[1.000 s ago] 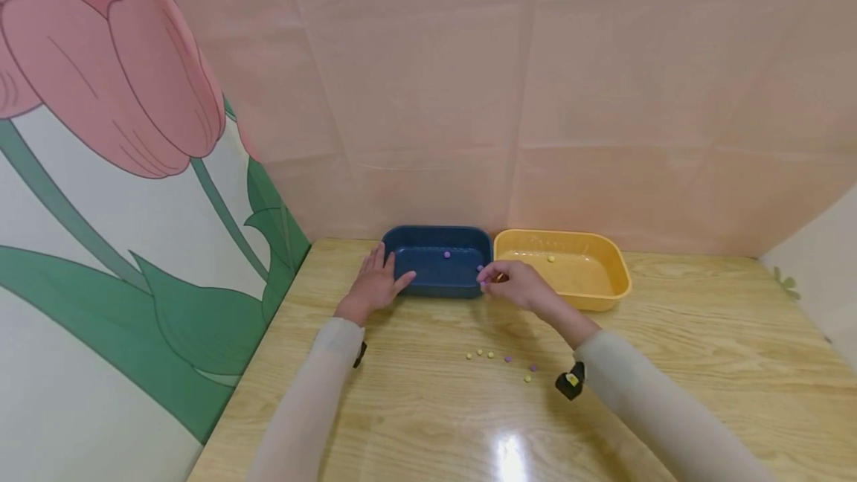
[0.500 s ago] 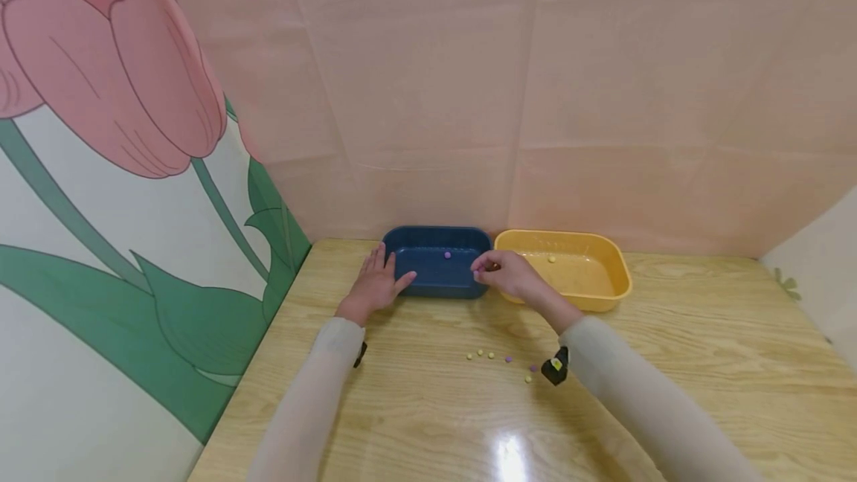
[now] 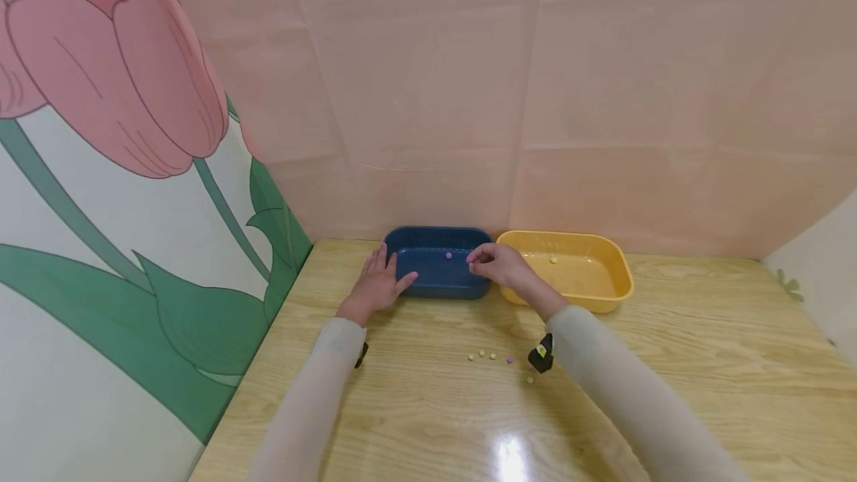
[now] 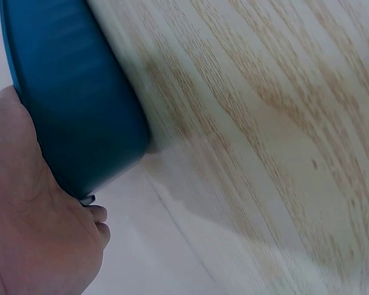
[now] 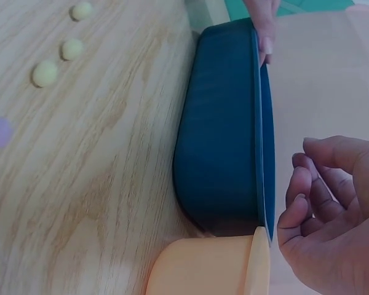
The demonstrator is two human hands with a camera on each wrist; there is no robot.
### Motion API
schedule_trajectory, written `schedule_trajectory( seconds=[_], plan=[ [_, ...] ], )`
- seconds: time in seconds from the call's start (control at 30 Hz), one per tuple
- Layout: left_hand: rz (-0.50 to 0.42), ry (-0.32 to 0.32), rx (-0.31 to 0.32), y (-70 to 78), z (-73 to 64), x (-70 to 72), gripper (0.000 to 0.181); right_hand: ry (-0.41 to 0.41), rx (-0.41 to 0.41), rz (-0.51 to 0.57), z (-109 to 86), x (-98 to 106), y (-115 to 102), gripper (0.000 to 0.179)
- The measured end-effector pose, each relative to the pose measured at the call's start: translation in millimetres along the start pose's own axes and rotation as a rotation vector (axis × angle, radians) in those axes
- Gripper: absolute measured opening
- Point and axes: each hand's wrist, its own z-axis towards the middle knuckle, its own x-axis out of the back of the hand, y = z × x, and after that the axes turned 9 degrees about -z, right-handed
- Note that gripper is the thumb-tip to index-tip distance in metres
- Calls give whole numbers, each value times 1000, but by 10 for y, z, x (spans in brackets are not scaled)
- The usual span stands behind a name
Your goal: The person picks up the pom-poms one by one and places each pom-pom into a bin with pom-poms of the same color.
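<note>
My right hand (image 3: 504, 268) is over the right end of the dark blue tray (image 3: 438, 292), fingers bent and fingertips together. A purple spot, seemingly a small purple ball (image 3: 472, 265), shows at the fingertips in the head view; the right wrist view hides it. Another purple ball (image 3: 448, 256) lies inside the blue tray. My left hand (image 3: 373, 288) rests on that tray's left end, thumb spread along the front and fingers at the side rim. In the left wrist view the left hand (image 4: 37, 209) lies against the blue tray (image 4: 80, 92).
A yellow tray (image 3: 602, 303) adjoins the blue one on the right, with a yellow ball (image 3: 553, 260) inside. Several yellow balls (image 3: 482, 353) and a purple ball (image 3: 510, 360) lie on the wooden table (image 3: 415, 400). A pink sheet (image 3: 428, 95) hangs behind the trays.
My right hand has moved left and slightly away from me, from the blue tray's front right corner to over its inside. My left hand stays put.
</note>
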Motion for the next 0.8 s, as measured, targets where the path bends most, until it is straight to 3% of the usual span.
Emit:
schedule_trajectory(
  seconds=[0.8],
  plan=[
    [1,22,-16,-19,19,-16,91,-13,-84,27,240,-42,-22,19]
  ],
)
